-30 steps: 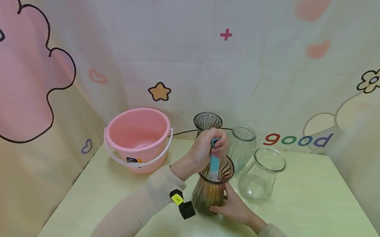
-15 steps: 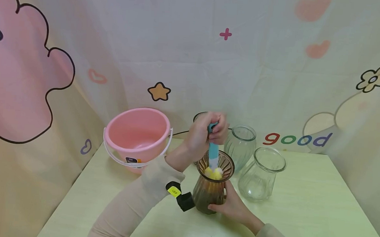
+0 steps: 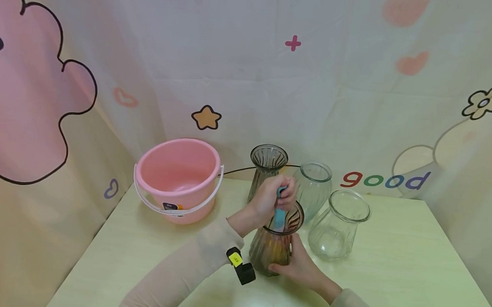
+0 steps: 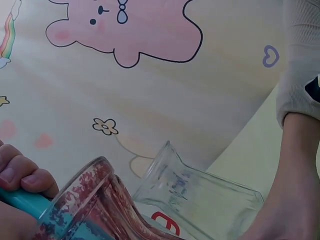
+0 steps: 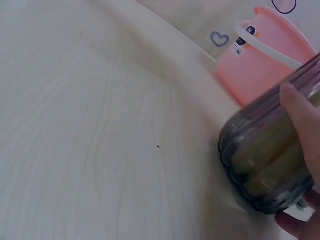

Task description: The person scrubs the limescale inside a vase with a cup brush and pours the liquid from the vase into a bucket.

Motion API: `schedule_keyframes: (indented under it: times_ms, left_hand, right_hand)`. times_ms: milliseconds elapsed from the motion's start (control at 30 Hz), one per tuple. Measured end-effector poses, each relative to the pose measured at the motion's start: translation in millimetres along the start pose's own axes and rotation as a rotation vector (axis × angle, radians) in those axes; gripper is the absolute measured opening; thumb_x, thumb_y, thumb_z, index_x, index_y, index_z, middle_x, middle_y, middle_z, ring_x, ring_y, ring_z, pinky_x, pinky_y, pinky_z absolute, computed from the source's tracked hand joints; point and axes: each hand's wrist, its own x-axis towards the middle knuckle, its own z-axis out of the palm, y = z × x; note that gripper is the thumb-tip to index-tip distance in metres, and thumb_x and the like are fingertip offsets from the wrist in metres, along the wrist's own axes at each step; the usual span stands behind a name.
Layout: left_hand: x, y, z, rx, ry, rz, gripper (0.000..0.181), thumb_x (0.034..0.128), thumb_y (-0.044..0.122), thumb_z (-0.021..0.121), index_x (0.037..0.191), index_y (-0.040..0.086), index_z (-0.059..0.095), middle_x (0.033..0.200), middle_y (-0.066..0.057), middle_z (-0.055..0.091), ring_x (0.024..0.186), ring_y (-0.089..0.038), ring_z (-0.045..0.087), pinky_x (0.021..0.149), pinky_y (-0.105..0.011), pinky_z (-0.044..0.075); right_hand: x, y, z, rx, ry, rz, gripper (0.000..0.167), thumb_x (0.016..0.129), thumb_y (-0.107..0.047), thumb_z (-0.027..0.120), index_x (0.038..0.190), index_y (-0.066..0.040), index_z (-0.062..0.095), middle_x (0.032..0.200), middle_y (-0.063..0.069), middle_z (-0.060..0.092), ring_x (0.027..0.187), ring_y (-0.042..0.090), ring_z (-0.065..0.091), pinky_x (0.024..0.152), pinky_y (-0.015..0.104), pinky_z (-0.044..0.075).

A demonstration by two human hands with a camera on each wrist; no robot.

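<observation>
In the head view, my left hand (image 3: 270,196) grips the teal handle of a bottle brush (image 3: 279,219), which points down into a smoky-brown ribbed glass vase (image 3: 265,254). The brush head is down inside the vase; only a yellowish colour comes through the glass. My right hand (image 3: 304,268) holds the vase low on its right side, thumb in front. The left wrist view has the vase's flared rim (image 4: 85,195) close beside the left fingers (image 4: 30,177). In the right wrist view, the right thumb (image 5: 300,117) lies along the ribbed vase (image 5: 265,160), which looks tilted there.
A pink bucket (image 3: 174,168) with a white handle stands at the back left. Behind the held vase are a dark grey ribbed vase (image 3: 268,161) and a pale greenish glass vase (image 3: 310,194). A clear glass jar (image 3: 333,237) stands to the right. A printed curtain (image 3: 233,78) hangs behind the table.
My left hand lifted the brush until its yellow and white head showed at the vase mouth, then pushed it back down inside. The right hand and the vase have barely moved.
</observation>
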Motion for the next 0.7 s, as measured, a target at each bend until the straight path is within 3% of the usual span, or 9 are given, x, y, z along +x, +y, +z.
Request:
schedule_keyframes:
  times_ms: [167,267,533,700]
  left_hand:
    - [-1.8,-1.3,-1.2,0.015,-0.011,0.018,0.028,0.0841,0.009,0.024,0.056,0.012,0.025,0.046,0.006,0.026,0.041,-0.009,0.021,0.045,-0.024,0.019]
    - [-3.4,-0.9,-0.5,0.02,0.001,0.015,0.028,0.0842,0.01,0.024,0.056,0.012,0.025,0.046,0.006,0.027,0.041,-0.009,0.021,0.045,-0.024,0.019]
    - [-7.5,6.9,4.2,-0.004,0.018,0.029,0.028,0.0837,0.01,0.025,0.056,0.014,0.027,0.047,0.006,0.027,0.041,-0.009,0.021,0.045,-0.024,0.018]
    - [-3.9,32.2,10.4,-0.018,-0.011,0.07,0.031,0.0865,0.01,0.024,0.056,0.012,0.026,0.047,0.005,0.026,0.041,-0.011,0.02,0.044,-0.025,0.016]
  right_hand:
    - [0.6,2,-10,0.077,-0.146,0.0,0.093,0.079,-0.025,0.072,0.144,-0.016,0.007,0.144,0.012,0.023,0.128,0.029,0.033,0.099,0.05,0.036]
    - [1.4,2,-14,0.094,-0.187,-0.001,0.092,0.08,-0.025,0.07,0.145,-0.018,0.005,0.145,0.011,0.021,0.129,0.029,0.031,0.099,0.051,0.036]
    - [2.1,2,-8,0.098,-0.107,-0.018,0.094,0.073,-0.024,0.077,0.143,-0.019,0.015,0.14,0.007,0.032,0.123,0.025,0.04,0.092,0.044,0.043]
    - [2.5,1,-5,0.074,-0.051,-0.018,0.098,0.068,-0.022,0.081,0.142,-0.02,0.017,0.133,0.007,0.04,0.118,0.026,0.042,0.089,0.045,0.044]
